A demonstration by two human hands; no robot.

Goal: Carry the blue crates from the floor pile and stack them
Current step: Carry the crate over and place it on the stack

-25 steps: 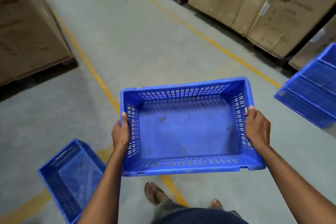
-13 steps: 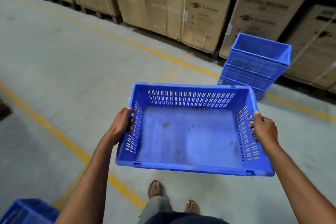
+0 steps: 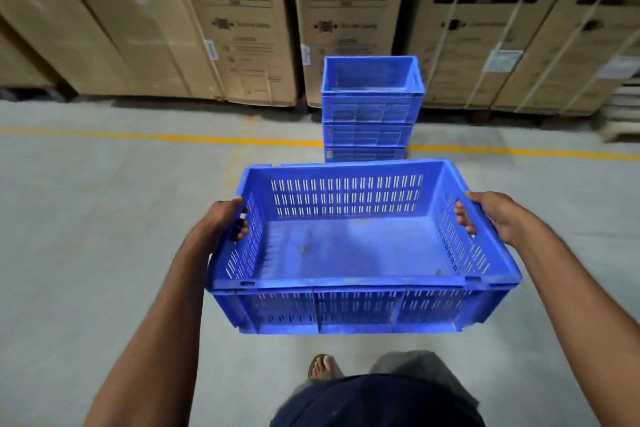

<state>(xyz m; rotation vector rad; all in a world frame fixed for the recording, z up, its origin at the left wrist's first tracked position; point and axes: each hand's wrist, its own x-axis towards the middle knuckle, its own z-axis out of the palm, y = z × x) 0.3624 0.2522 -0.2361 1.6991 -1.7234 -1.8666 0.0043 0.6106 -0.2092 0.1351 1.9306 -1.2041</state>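
I hold an empty blue slotted crate [image 3: 349, 253] level in front of my waist, above the floor. My left hand [image 3: 221, 222] grips its left end handle and my right hand [image 3: 491, 215] grips its right end handle. Straight ahead, beyond the held crate, a stack of blue crates [image 3: 372, 107] stands on the floor across a yellow line; its top crate is empty, and its base is hidden behind the crate I carry.
Tall cardboard washing-machine boxes [image 3: 239, 21] line the wall behind the stack. A yellow floor line [image 3: 156, 137] runs left to right across the grey concrete floor [image 3: 104, 218]. A pale pallet edge [image 3: 623, 114] shows at the far right. My sandalled foot [image 3: 322, 367] is below the crate.
The view has swung right so the crate stack now sits straight ahead and closer. The floor crate at the lower left has left the view. Both hands kept their grip.
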